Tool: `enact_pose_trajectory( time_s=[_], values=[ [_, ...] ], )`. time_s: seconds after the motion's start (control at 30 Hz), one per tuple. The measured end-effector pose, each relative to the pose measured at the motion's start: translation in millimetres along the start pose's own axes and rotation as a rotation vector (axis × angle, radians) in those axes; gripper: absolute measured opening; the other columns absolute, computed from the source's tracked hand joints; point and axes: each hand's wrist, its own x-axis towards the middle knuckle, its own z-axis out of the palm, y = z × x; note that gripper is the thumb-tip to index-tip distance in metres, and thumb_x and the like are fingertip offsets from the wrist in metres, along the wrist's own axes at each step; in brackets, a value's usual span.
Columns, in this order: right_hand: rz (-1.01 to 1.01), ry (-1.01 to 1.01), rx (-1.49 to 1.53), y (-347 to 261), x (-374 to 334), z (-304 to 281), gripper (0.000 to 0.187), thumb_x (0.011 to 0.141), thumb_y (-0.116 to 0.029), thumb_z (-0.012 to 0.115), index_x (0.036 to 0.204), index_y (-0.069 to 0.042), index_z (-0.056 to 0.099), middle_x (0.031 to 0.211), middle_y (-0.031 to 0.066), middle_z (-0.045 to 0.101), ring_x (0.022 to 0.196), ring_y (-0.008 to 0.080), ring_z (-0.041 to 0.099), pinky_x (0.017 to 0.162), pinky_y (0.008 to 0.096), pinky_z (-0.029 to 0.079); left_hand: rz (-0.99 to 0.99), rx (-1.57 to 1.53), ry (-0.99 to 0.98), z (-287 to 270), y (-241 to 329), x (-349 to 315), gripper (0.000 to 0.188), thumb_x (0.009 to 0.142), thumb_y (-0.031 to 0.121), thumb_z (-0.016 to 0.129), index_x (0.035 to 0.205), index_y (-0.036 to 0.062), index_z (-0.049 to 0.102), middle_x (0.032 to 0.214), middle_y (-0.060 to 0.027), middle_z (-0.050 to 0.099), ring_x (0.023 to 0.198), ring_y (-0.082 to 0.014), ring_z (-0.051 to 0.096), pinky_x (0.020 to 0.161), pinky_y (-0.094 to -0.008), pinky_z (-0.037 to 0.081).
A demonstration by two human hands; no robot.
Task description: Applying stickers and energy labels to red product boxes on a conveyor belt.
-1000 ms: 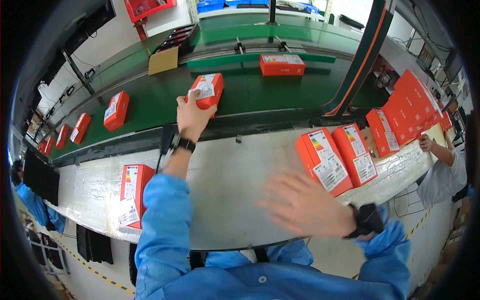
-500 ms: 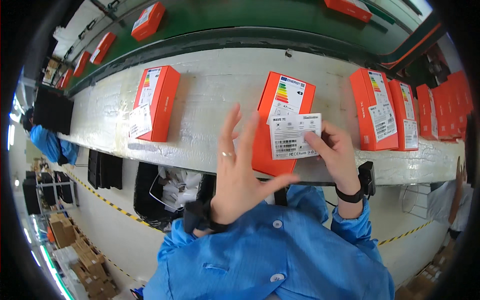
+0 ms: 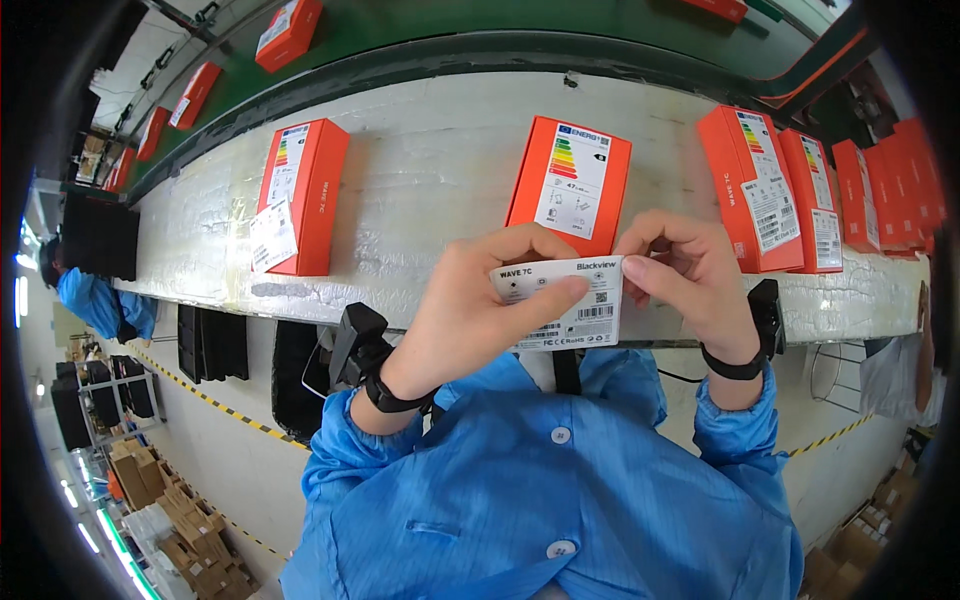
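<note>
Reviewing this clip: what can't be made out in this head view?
- Back of the white rectangular printed label: faces away from the camera; left hand and right hand cover its ends.
- Lower edge of the orange box lying flat on the white bench: hidden behind both hands and the label.
- Row of orange boxes standing on edge at far right: bent and cut off by the fisheye rim, so they cannot be counted.
</note>
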Motion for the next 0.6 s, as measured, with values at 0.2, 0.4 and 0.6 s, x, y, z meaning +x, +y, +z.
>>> enact_pose_trajectory(
  time_s=[0.2, 0.4, 0.6],
  values=[
    [0.137, -0.135, 0.213, -11.0, 9.6, 3.0, 0.014, 0.093, -0.013, 0.069, 0.099, -0.001, 0.069, 0.084, 0.002, 0.067, 0.074, 0.0066, 0.063, 0.063, 0.0196, 0.052, 0.106, -0.005, -0.063, -0.4, 1.7, 0.3, 0.038, 0.088, 0.012, 0.078, 0.124, 0.0014, 0.07, 0.091, -0.0053, 0.073, 0.081, -0.0099, 0.066, 0.071, -0.0253, 0.051],
    [0.13, -0.352, 0.299, 0.7, 14.9, 13.0, 0.017, 0.094, -0.014, 0.068, 0.104, -0.001, 0.069, 0.09, 0.0011, 0.069, 0.076, 0.006, 0.063, 0.068, 0.0209, 0.049, 0.259, -0.071, -0.076, 3.2, 2.5, -6.3, 0.018, 0.088, 0.01, 0.078, 0.104, 0.001, 0.075, 0.085, -0.0073, 0.071, 0.077, -0.0108, 0.066, 0.068, -0.0263, 0.05],
    [-0.229, -0.035, -0.282, -3.3, -1.5, 26.6, 0.01, 0.084, -0.003, 0.076, 0.089, -0.002, 0.067, 0.081, 0.0018, 0.062, 0.069, 0.0089, 0.058, 0.061, 0.0229, 0.044, 0.208, -0.104, 0.163, -2.6, -8.0, -25.3, 0.025, 0.083, 0.009, 0.083, 0.074, 0.002, 0.062, 0.072, -0.002, 0.06, 0.064, -0.0067, 0.051, 0.056, -0.0253, 0.035]
  ],
)
